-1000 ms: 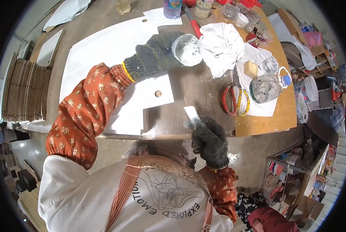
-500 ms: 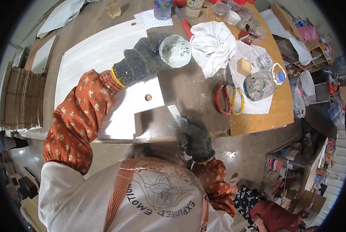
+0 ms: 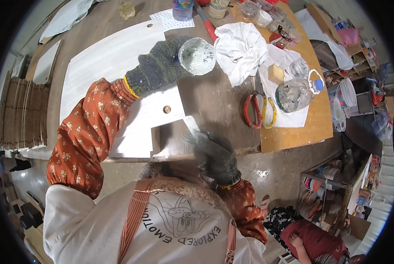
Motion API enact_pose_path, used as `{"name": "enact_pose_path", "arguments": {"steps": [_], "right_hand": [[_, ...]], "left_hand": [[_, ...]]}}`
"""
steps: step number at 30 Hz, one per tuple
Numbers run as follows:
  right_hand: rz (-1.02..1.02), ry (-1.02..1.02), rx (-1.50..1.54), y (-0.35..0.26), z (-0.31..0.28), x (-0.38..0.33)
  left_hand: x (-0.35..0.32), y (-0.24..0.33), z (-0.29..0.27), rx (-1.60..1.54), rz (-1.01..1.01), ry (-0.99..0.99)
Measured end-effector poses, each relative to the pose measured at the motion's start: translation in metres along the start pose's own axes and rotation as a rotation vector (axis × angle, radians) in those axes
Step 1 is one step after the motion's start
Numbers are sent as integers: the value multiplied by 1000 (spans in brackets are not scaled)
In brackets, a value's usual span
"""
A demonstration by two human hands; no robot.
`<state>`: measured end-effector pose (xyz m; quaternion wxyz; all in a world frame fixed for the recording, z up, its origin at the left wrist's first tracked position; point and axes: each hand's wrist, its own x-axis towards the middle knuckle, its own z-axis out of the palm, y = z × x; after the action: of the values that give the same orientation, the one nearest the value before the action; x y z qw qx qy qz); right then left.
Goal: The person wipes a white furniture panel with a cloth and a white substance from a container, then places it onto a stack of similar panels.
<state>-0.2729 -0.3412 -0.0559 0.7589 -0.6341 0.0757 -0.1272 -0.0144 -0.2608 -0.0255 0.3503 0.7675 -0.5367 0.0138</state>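
So the round tub of white paste (image 3: 198, 57) is up over the middle of the counter (image 3: 225, 108), mouth tipped toward the camera, just left of a crumpled white rag (image 3: 241, 49). My guess is it's light, thin-walled and a bit squeezable, and the paste smeared round the mouth could make it slick. I'd hold it low round the outside, keeping fingers off the rim. The left hand (image 3: 159, 61), in a dark knit glove, is gripping it from the left side; most of the fingers are hidden, but knit should give decent bite.

The right hand (image 3: 217, 158), gloved too, is closed round a pale flat spatula (image 3: 191, 125) near the counter's near edge. It's motion-blurred and the handle's hidden. Blade looks thin, probably springy, so grab it well back. The tip is right by the corner of the white board (image 3: 104, 61); can't tell if they touch. That board seems flat and stiff, the surface probably easy to scuff, so lift by the edges.

Toward the counter's right edge: a yellowish block (image 3: 275, 74) and a clear bottle with a blue cap (image 3: 293, 97).
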Motion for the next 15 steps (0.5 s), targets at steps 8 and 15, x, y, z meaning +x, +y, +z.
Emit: {"name": "enact_pose_path", "arguments": {"steps": [8, 15], "right_hand": [[416, 46, 123, -21, -6, -3], [-423, 43, -1014, -18, 7, -6]], "left_hand": [[-3, -11, 2, -53, 38, 23], [-2, -4, 2, -100, 22, 31]]}}
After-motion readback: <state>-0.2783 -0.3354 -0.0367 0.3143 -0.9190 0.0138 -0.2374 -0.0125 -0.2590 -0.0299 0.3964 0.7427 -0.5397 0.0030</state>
